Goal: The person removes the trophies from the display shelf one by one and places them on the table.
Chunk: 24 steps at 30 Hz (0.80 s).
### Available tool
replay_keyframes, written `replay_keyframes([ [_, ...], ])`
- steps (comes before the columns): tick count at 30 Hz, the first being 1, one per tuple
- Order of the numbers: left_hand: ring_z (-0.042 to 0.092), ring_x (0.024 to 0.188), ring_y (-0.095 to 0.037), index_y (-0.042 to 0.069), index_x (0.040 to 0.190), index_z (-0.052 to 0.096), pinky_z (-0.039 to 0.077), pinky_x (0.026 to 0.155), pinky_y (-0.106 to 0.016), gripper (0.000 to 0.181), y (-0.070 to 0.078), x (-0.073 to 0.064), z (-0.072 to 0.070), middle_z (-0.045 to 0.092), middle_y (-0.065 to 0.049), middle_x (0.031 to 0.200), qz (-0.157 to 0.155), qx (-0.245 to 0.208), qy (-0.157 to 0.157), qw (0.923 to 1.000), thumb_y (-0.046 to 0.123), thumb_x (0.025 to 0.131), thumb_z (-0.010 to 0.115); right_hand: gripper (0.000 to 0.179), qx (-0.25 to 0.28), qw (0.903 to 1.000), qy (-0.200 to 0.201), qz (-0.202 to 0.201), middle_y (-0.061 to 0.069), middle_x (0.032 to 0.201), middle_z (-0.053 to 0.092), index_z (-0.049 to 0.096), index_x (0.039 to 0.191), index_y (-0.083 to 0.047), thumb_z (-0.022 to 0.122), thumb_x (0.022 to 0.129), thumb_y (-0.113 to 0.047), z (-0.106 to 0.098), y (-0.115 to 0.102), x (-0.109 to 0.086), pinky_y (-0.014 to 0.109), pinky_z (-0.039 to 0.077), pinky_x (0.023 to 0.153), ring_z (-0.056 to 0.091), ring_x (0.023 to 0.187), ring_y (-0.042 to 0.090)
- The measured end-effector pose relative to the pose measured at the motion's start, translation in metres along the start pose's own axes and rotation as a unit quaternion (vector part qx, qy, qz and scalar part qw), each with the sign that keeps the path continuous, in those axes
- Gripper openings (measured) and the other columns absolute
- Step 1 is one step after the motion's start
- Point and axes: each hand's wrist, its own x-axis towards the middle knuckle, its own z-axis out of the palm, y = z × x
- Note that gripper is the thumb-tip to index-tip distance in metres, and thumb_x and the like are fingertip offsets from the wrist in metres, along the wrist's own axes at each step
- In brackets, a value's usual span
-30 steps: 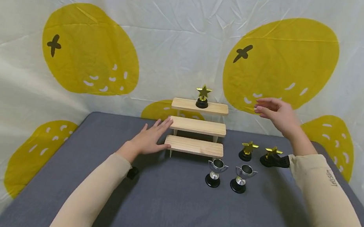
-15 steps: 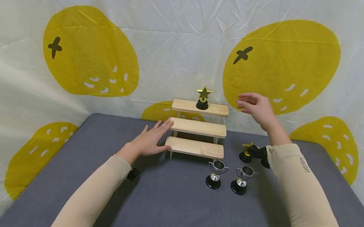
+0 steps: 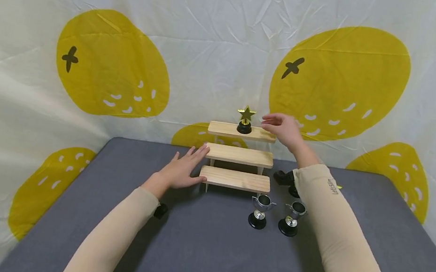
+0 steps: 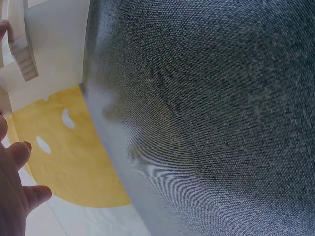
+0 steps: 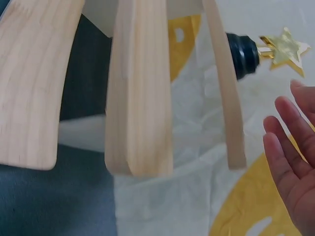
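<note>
A gold star trophy (image 3: 245,120) with a black base stands upright on the top shelf of a three-step wooden stand (image 3: 235,178). My right hand (image 3: 283,128) hovers over the right end of that shelf, fingers loosely bent and nothing between them. In the right wrist view its fingertips are a short way from the gold star (image 5: 285,51). My left hand (image 3: 180,168) lies with spread fingers against the left ends of the middle and bottom shelves. Some fingers (image 4: 37,196) of it show in the left wrist view, beside the stand's white support.
Two silver cup trophies (image 3: 259,211) (image 3: 291,218) stand on the grey cloth-covered table (image 3: 199,256), in front of the stand to the right. Behind them, my right sleeve and black wrist strap (image 3: 283,177) mostly cover two gold star trophies. A fruit-print curtain (image 3: 221,60) hangs behind.
My right hand has moved left, from above the table's right side to the top shelf's right end, beside the star trophy. The left hand stays on the stand.
</note>
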Motion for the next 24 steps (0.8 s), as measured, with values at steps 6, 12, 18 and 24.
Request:
replay_keyframes([
  [6,0.01,0.156,-0.036,0.023,0.167,0.002,0.01,0.116,-0.071,0.095,0.001,0.0,0.002,-0.001,0.002,0.172,0.004,0.0,0.006,1.0,0.056,0.1,0.059,0.042,0.01,0.9999,0.008,-0.003,0.026,0.134,0.062,0.056,0.143,0.005,0.062,0.104,-0.009,0.014,-0.001,0.007,0.047,0.047,0.102,0.058,0.123,0.038],
  [12,0.008,0.156,-0.034,0.024,0.167,0.0,0.008,0.117,-0.07,0.095,0.003,0.001,0.003,-0.003,0.003,0.172,0.005,-0.006,0.004,1.0,0.056,0.1,0.059,0.046,0.046,0.9976,0.048,-0.019,0.025,0.14,0.059,0.051,0.149,0.001,0.059,0.105,-0.011,0.022,-0.005,0.01,0.049,0.048,0.103,0.056,0.128,0.037],
  [18,0.008,0.156,-0.033,0.025,0.167,-0.001,0.008,0.116,-0.07,0.096,0.004,0.003,0.002,-0.003,0.004,0.172,0.004,-0.001,0.006,1.0,0.056,0.1,0.06,0.041,0.097,0.992,0.068,-0.043,0.026,0.139,0.058,0.055,0.146,0.001,0.058,0.105,-0.008,0.028,-0.006,0.012,0.046,0.049,0.104,0.058,0.126,0.039],
  [24,0.008,0.156,-0.033,0.024,0.167,-0.001,0.009,0.116,-0.071,0.096,0.005,0.002,0.002,-0.003,0.003,0.172,0.008,-0.001,0.006,1.0,0.057,0.1,0.059,0.035,0.12,0.9883,0.082,-0.045,0.026,0.135,0.06,0.06,0.138,0.005,0.057,0.105,-0.004,0.033,-0.006,0.015,0.042,0.052,0.1,0.06,0.122,0.038],
])
